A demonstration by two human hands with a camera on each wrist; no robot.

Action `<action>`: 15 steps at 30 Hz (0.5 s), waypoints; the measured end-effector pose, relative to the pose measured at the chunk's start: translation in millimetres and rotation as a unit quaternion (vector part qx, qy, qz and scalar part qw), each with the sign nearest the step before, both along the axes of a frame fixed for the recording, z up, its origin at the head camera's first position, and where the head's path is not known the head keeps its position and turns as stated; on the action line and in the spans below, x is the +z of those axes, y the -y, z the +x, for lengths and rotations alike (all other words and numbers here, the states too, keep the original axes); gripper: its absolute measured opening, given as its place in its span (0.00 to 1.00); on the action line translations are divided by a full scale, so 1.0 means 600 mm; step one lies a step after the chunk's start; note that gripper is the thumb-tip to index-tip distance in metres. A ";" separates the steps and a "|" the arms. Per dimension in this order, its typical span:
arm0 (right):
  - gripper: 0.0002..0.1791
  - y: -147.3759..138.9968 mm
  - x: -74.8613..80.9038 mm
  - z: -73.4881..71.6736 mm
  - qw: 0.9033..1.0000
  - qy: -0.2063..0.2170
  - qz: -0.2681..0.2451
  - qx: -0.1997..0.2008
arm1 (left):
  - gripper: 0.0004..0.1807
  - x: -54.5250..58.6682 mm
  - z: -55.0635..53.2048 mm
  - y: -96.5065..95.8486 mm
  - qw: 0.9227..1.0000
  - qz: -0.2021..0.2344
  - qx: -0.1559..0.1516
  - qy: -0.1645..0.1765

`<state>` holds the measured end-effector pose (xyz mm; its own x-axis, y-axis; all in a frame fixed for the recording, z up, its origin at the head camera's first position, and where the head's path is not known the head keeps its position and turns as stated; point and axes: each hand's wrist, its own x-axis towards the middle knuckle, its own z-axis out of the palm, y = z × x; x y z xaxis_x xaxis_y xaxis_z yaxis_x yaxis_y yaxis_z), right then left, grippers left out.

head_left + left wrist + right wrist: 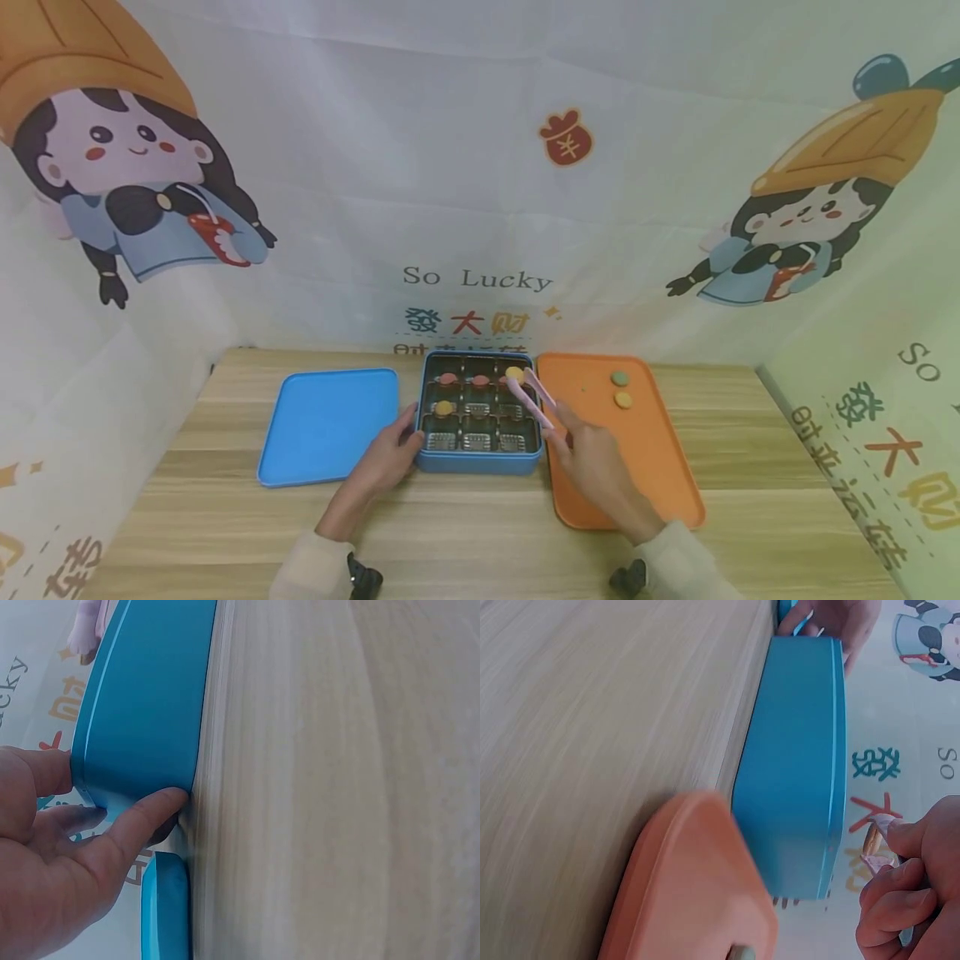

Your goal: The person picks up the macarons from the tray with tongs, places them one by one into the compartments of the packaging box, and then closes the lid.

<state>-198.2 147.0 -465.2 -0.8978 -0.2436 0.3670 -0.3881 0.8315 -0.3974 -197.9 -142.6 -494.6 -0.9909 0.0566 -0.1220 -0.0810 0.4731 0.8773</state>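
In the head view, a blue box (477, 463) with a dark divided insert stands in the middle of the table. My left hand (393, 454) grips its front left corner, thumb and fingers against the walls. Pink tongs (534, 408) are held in my right hand (596, 462). Between their tips is a yellow macaron (515, 374), above the box's back right part; the right wrist view shows this macaron (872, 840) edge-on. Pink macarons (447, 379) sit in a row of compartments, one partly hidden by the tongs. Another yellow macaron (443, 408) lies in a left compartment.
An orange tray (637, 467) lies right of the box, under my right forearm. On it are a green macaron (618, 378) and a yellow macaron (623, 401). A blue lid (330, 425) lies to the left. A printed cloth (480, 183) hangs behind the table.
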 end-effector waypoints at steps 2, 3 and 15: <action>0.21 0.011 -0.001 -0.001 1.000 -0.015 0.009 0.006 | 0.30 0.001 0.000 0.001 1.000 -0.001 0.001 0.002; 0.21 0.015 -0.002 -0.001 1.000 -0.016 0.011 0.010 | 0.30 0.000 -0.001 0.001 1.000 -0.004 0.002 0.001; 0.29 0.059 -0.012 0.010 0.998 0.033 -0.008 0.050 | 0.30 -0.002 0.000 0.004 1.000 -0.001 0.001 0.004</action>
